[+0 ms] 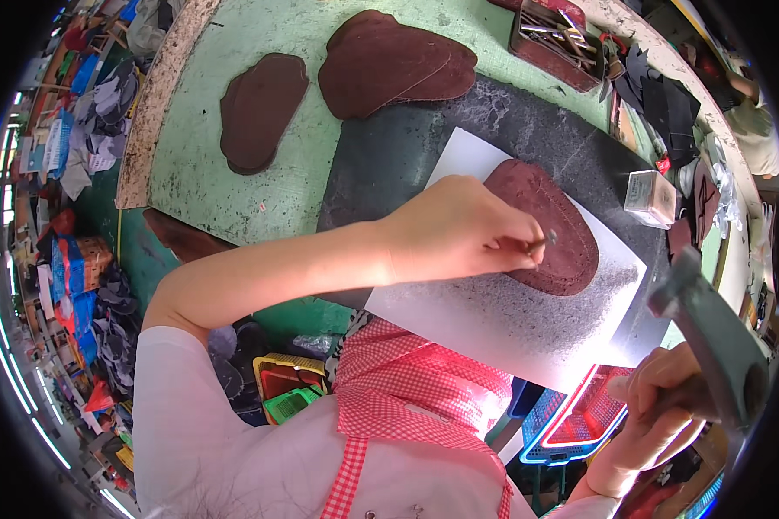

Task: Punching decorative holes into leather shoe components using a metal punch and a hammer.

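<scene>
My left hand [459, 227] is closed in a pinch around a short metal punch [551, 236], mostly hidden by the fingers. It is held over a dark red, rounded leather piece [563, 203] with a row of small holes near its edge. That piece lies on a white sheet [485, 329] marked with many dark specks. At the lower right, my right hand [658, 415] grips a hammer [714, 337] by its handle, the metal head raised beside the sheet's right side.
A dark mat [368, 173] lies under the sheet on the green table [199, 130]. Several brown leather pieces [389, 69] rest at the far side, one stack [264, 112] further left. A tool tin [554, 39], a small box [650, 199] and dark scraps [658, 99] sit far right.
</scene>
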A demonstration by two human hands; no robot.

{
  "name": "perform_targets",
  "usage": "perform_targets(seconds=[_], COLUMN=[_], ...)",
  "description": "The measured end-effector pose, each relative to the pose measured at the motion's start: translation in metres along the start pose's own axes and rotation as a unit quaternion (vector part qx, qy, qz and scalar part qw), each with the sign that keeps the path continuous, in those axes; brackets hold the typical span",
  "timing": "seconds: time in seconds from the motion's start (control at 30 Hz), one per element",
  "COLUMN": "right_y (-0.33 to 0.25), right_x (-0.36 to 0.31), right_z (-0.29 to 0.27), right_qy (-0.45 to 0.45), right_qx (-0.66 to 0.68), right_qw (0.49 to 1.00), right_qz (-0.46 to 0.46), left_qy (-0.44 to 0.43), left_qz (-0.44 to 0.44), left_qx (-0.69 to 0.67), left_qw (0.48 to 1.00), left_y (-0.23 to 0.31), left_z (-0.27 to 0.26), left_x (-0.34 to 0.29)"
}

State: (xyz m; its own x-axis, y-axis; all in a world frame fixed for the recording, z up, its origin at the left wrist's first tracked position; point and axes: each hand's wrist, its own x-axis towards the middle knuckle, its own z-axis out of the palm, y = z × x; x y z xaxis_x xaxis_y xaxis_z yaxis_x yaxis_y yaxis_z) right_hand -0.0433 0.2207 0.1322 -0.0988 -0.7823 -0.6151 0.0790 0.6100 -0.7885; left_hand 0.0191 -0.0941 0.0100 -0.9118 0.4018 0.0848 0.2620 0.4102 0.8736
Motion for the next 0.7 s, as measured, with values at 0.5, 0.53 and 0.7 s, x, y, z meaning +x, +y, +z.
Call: perform_targets(seconds=[0.5, 0.53, 0.7], right_y=[-0.021, -0.014, -0.018], right_x=[0.057, 0.068, 0.032], right_z=[0.078, 0.081, 0.055], right_qy=[0.444, 0.477, 0.373], right_qx=[-0.150, -0.003, 0.079], right_qw=[0.883, 0.875, 0.915], right_qz=[-0.027, -0.079, -0.134], left_qy=[0.044, 0.012, 0.021], left_qz=[0.107, 0.093, 0.021], left_qx=[0.112, 0.148, -0.058], left_qw=[0.987, 0.985, 0.998], left_y=[-0.008, -0.007, -0.016], left_z=[0.000, -0.002, -0.005], left_x=[-0.009, -0.010, -0.003])
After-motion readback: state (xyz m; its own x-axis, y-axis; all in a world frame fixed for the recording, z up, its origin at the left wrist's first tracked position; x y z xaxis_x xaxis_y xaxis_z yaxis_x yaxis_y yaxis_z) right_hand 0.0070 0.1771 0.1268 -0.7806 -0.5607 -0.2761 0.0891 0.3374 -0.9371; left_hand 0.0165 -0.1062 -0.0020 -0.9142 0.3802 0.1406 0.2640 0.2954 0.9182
